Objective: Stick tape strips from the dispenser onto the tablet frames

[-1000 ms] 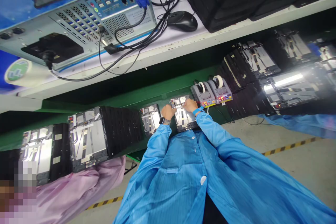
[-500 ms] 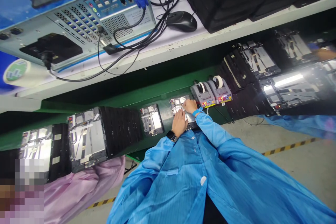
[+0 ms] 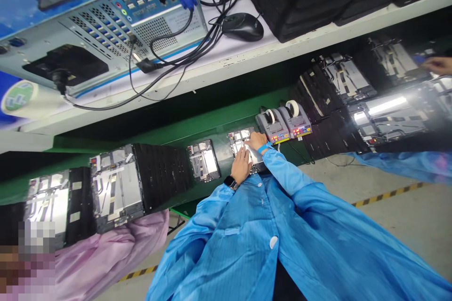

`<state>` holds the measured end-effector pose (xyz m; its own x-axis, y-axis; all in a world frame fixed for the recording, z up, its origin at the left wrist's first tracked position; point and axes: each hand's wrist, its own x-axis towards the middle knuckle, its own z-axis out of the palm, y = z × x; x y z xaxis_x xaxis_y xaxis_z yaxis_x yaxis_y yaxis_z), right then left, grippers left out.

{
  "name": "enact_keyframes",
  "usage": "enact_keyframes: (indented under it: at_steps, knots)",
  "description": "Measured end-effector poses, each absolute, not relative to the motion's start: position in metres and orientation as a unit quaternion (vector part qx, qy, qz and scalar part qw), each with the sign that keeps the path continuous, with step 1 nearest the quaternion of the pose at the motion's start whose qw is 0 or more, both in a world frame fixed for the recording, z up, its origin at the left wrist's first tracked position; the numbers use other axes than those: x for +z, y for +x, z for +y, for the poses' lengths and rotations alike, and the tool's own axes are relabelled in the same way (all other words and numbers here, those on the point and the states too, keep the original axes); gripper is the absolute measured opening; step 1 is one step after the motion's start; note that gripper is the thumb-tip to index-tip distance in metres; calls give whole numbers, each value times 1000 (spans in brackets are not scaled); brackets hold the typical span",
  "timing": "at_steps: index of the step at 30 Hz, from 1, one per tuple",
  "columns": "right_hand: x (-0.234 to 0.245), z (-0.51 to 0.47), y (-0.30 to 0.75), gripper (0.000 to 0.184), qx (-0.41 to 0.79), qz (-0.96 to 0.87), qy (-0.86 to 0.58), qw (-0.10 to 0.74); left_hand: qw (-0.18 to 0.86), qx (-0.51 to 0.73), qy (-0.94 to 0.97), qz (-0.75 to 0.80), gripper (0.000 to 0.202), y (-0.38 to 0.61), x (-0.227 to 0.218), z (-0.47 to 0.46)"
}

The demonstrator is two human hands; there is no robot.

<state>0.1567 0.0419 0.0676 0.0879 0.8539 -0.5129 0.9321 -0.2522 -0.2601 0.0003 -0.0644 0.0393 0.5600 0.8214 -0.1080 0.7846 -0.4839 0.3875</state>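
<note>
At twelve o'clock, my left hand (image 3: 241, 165) has slid onto the tablet (image 3: 236, 137), fingers wide and flat, beside my right hand (image 3: 257, 141), fingers narrow.

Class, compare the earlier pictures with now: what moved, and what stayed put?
The left hand slid from the opened tablet's left edge onto its middle, lying flat. The right hand stayed at its far end; the tape dispensers did not move.

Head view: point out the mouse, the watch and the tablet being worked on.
mouse (image 3: 243, 27), head view, middle of its back.
watch (image 3: 230, 181), head view, its face.
tablet (image 3: 237, 138), head view, bare upper-left corner.
</note>
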Motion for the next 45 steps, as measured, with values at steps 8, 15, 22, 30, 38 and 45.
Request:
enact_keyframes:
  at_steps: [8,15,22,30,38,45]
  knots:
    - [60,16,177,36,-329,493,805,-6,157,73,795,582,60,-20,49,-54]
    - [29,-78,261,27,-329,122,823,-446,146,38,817,557,63,-31,51,-59]
    - [7,-61,343,30,-355,-117,731,-570,140,20,836,531,62,-38,55,-53]
    - [-12,-61,341,17,-320,-123,736,-584,157,33,833,530,63,-40,52,-53]
    - [-12,-45,327,32,-266,-138,714,-633,162,47,797,580,57,-19,66,-38]
    - [-3,-45,311,39,-199,-140,757,-607,164,73,789,588,60,30,60,6]
